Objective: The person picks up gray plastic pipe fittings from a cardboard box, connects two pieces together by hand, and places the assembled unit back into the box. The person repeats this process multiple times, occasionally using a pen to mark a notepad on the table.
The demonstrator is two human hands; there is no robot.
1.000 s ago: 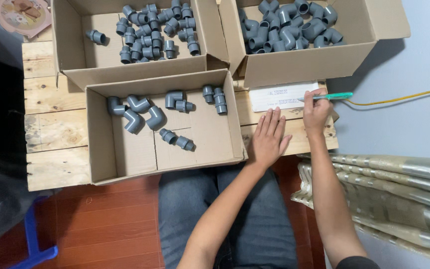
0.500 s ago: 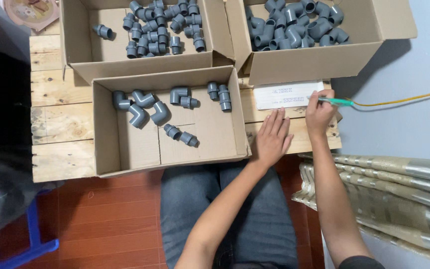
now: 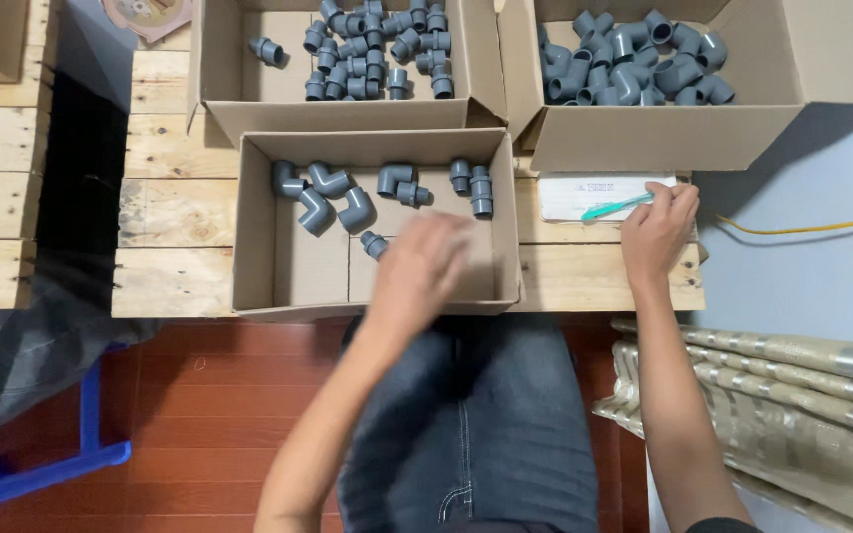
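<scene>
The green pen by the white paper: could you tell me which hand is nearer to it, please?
Right. The right hand holds the green pen over the white paper. The left hand is off to the side, over the near cardboard box.

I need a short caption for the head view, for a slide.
Left hand reaches into a cardboard box of grey pipe fittings; right hand holds a green pen.

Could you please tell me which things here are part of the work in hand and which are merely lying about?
In hand:
left hand over the near box
grey pipe fittings in that box
right hand holding a green pen on the white paper

Lying about:
blue frame
yellow cable
rolled fabric
</scene>
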